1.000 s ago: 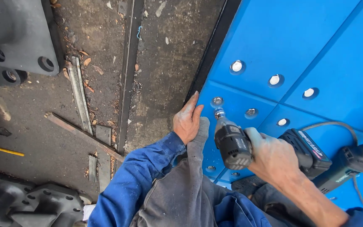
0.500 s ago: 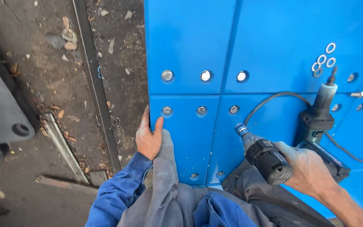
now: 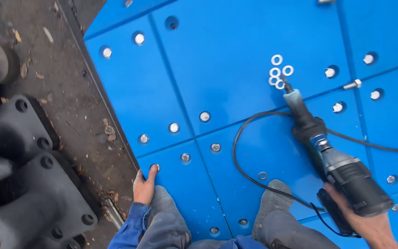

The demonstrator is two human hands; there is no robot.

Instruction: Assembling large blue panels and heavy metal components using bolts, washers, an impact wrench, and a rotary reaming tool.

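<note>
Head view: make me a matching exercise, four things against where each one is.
Things:
1. left hand
2. right hand
3. loose washers
4. dark metal castings

Places:
A. in a cluster on a blue panel, past the tool tip
B. on the dirt floor, left of the panels
C. on the panel's left edge, by a bolt
D. gripping a cordless drill

Pairs: 1-C, 2-D, 3-A, 4-B

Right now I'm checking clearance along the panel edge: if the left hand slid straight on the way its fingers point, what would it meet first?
The left hand points up the blue panel. One fingertip already seems to touch a bolt head; beyond it, the next bolt lies roughly in line, though depth is unclear.
</note>
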